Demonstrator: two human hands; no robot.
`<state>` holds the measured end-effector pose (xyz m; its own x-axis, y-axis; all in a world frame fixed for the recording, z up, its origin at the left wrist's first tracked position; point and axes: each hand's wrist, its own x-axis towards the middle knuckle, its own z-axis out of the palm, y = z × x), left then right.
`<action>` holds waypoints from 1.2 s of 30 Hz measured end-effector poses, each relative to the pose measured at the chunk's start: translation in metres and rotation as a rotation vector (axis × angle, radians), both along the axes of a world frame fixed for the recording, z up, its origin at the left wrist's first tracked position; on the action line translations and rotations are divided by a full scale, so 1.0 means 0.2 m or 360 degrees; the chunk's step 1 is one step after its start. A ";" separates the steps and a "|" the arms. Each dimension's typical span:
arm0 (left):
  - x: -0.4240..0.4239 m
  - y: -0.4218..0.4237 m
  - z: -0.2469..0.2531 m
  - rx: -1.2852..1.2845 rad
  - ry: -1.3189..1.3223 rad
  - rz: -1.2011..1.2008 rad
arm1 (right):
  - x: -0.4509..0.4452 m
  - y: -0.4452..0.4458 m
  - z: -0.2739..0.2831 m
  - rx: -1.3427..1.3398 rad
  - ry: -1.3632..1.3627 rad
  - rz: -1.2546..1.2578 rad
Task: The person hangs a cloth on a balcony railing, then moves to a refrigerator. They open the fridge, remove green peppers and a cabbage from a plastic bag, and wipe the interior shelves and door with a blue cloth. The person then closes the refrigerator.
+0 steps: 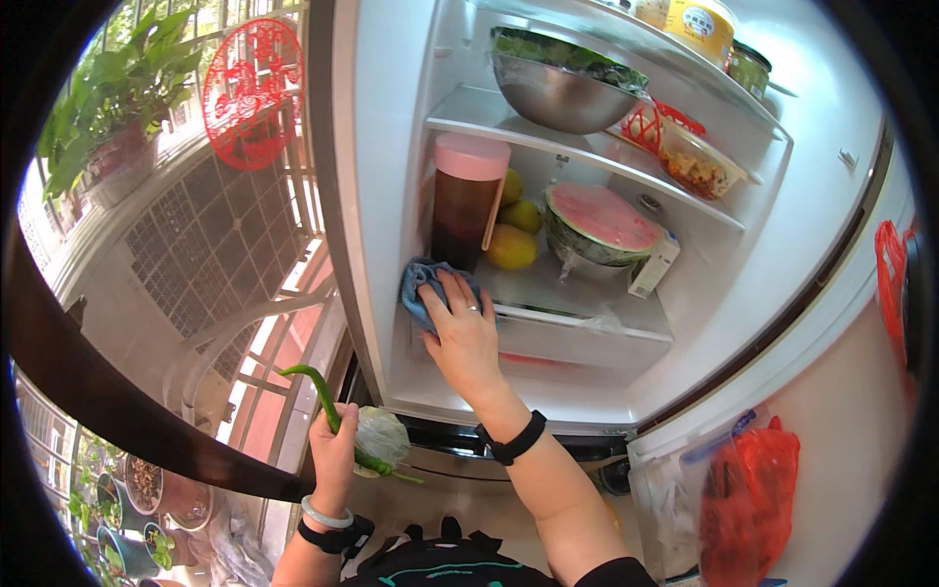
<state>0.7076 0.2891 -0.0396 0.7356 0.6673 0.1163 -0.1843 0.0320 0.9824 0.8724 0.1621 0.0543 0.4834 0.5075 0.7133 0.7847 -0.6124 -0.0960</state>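
Observation:
My right hand [466,334] presses a blue cloth [419,282] against the left front end of the lower glass shelf [587,297] in an open refrigerator. Just behind the cloth stands a pitcher [463,209] with a pink lid and dark liquid inside. My left hand [334,444], low and outside the fridge, grips long green chili peppers [315,381]. A clear plastic bag [383,439] with something pale in it hangs at the same hand; whether the fingers hold it too is hidden.
Yellow-green fruits [512,246], a wrapped half watermelon [605,220] and a white box [655,264] share the shelf. Above sit a steel bowl of greens [565,88] and a plastic food container [697,165]. Red bags [755,499] fill the door at right. A window [220,183] flanks the fridge.

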 end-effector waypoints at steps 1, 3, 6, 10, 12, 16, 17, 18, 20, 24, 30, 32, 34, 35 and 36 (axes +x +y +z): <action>0.00 -0.01 0.01 0.0003 -0.0004 -0.0012 | 0.01 -0.03 0.00 0.0009 0.0018 0.0009; 0.02 -0.04 0.03 0.0012 -0.0018 -0.0040 | 0.03 -0.09 0.00 0.0076 0.0051 0.0005; 0.04 -0.07 0.05 0.0120 -0.0041 -0.0125 | 0.06 -0.27 0.00 0.0207 0.0085 -0.0139; 0.07 -0.13 0.09 0.0155 0.0002 -0.0242 | 0.12 -0.60 -0.03 0.0273 0.0084 -0.0494; 0.08 -0.14 0.09 0.0170 0.0038 -0.0285 | 0.16 -0.76 -0.04 0.0335 0.0111 -0.0641; 0.12 -0.19 0.08 0.0165 0.0045 -0.0328 | 0.19 -0.94 -0.02 0.0458 0.0186 -0.0867; 0.12 -0.21 0.08 0.0158 0.0044 -0.0341 | 0.20 -0.98 -0.02 0.0456 0.0187 -0.0931; 0.13 -0.21 0.08 0.0155 0.0042 -0.0350 | 0.20 -1.00 -0.01 0.0458 0.0189 -0.0991; 0.14 -0.21 0.07 0.0174 0.0042 -0.0366 | 0.22 -1.06 0.00 0.0526 0.0187 -0.1145; 0.14 -0.21 0.04 0.0188 0.0116 -0.0346 | 0.26 -1.15 -0.02 0.0832 -0.0119 -0.1432; 0.18 -0.22 0.08 0.0169 0.0145 -0.0318 | 0.23 -1.20 -0.12 0.0788 0.0062 -0.1297; 0.18 -0.22 0.07 0.0173 0.0126 -0.0337 | 0.16 -1.19 -0.10 0.1094 0.0315 -0.1002; 0.18 -0.21 0.06 0.0180 0.0127 -0.0339 | 0.03 -1.07 -0.10 0.1222 0.0323 -0.0906; 0.17 -0.20 0.06 0.0182 0.0133 -0.0310 | -0.04 -0.98 -0.12 0.1285 0.0333 -0.0853; 0.16 -0.19 0.06 0.0184 0.0138 -0.0280 | -0.11 -0.89 -0.15 0.1276 0.0327 -0.0711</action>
<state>0.7396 0.2520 -0.0270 0.8499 0.5140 0.1157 -0.1005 -0.0573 0.9933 0.8497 -0.0164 0.0243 0.6701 -0.3612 0.6485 0.4137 -0.5436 -0.7303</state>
